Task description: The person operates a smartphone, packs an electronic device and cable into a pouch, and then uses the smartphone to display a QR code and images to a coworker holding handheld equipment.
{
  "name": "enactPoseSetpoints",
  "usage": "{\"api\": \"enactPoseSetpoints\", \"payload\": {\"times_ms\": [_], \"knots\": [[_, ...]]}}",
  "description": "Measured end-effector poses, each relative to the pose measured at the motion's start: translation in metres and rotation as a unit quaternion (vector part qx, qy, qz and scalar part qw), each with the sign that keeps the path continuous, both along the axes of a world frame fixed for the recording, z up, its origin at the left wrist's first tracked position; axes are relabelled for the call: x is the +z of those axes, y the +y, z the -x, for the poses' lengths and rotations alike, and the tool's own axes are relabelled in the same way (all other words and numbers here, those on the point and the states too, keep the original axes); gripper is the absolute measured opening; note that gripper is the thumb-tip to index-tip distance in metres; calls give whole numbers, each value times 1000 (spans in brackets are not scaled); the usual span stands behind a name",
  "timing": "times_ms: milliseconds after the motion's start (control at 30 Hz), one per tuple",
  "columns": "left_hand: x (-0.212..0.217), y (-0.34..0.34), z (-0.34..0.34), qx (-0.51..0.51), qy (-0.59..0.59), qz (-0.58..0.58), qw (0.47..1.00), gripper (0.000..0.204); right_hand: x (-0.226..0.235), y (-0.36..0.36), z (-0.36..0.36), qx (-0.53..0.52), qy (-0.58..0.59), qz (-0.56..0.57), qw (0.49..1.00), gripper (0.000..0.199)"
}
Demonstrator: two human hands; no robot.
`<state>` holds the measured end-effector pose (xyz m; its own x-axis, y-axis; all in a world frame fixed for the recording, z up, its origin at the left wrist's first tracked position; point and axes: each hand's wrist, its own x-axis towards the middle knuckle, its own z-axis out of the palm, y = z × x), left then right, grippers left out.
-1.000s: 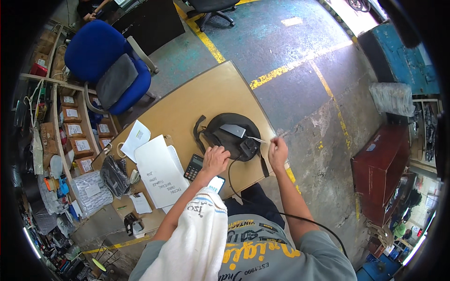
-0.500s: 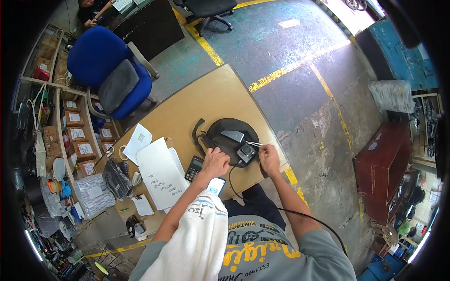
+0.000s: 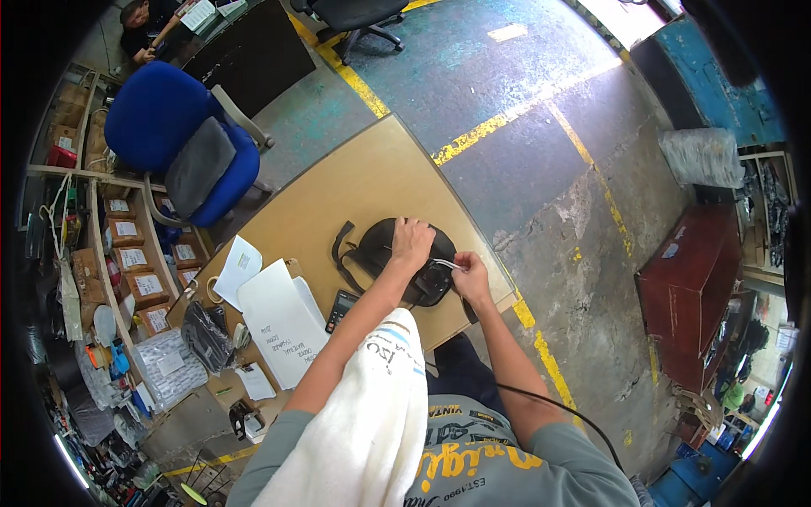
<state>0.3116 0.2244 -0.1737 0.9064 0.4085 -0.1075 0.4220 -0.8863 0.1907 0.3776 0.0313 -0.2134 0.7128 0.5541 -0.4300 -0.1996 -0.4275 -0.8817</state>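
Observation:
A round black pouch (image 3: 378, 237) with a strap lies on the tan table. My left hand (image 3: 411, 245) is over its middle, fingers bent down and closed; what they grip is hidden under the palm. A small black camera-like device (image 3: 432, 284) rests on the pouch's near right part, partly in shadow. From it or close by, a white cable (image 3: 448, 264) runs to my right hand (image 3: 473, 277), whose fingers pinch it at the pouch's right edge. The cable's other end is hidden by my left hand.
A calculator (image 3: 340, 311), white papers (image 3: 283, 317) and a black plastic-wrapped bundle (image 3: 208, 335) lie to the left on the table (image 3: 355, 173). A black cord (image 3: 549, 397) crosses my right forearm. A blue chair (image 3: 165, 118) stands far left; a person (image 3: 148, 29) sits beyond it.
My left hand has moved from the pouch's near left side up onto its middle, covering the grey rectangular device seen there before. My right hand now pinches the white cable. The view has shifted slightly.

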Motion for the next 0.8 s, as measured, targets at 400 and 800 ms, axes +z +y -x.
{"api": "enactPoseSetpoints", "payload": {"times_ms": [400,800], "knots": [[27,6,-1,-82,-85,109,987,11,31,31,-4,225,-388,146,882,14],[16,-55,74,-7,-202,-8,979,28,8,-30,-44,361,-556,302,685,13]]}}
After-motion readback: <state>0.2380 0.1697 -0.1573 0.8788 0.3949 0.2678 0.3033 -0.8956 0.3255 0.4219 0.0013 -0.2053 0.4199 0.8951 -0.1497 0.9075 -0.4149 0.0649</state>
